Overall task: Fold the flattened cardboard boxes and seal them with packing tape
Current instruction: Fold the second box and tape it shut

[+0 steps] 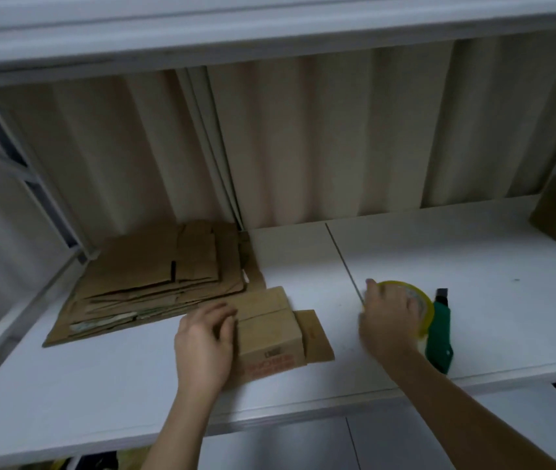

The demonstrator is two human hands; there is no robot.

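The folded box is plain brown with orange-red print on its front, the tape roll yellowish, its dispenser green, the surface white.

Left hand, right hand bare; forearms bare, no sleeves, rings, watch visible.
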